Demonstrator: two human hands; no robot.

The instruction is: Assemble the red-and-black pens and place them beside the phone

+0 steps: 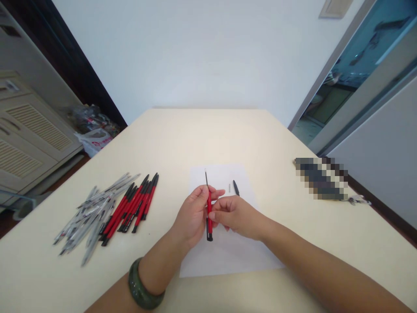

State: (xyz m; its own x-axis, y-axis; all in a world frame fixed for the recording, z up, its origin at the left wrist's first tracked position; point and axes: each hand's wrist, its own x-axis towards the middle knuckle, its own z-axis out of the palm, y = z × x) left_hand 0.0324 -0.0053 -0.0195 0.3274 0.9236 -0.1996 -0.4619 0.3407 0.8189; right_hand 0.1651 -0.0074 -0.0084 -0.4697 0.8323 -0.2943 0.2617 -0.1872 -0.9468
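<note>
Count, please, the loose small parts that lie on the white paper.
2: a black tapered piece and, just left of it, a thin grey piece, both beyond the right hand. Others may be hidden under the hands.

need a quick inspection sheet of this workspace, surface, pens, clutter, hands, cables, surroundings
Surface: pale table, white paper lying on it.
Job's things: red pen in hand, thin refill protruding from its far end; black cone and small thin grey piece on the paper; red-and-black pens and greyish pens heaped at left.
Clutter: pixelated dark object at right, unidentifiable.
Hands: left hand and right hand both grip the red pen.
Cables: nothing seen on the table.
Surroundings: white wall, louvred cabinet, plastic bags, doorway.
</note>
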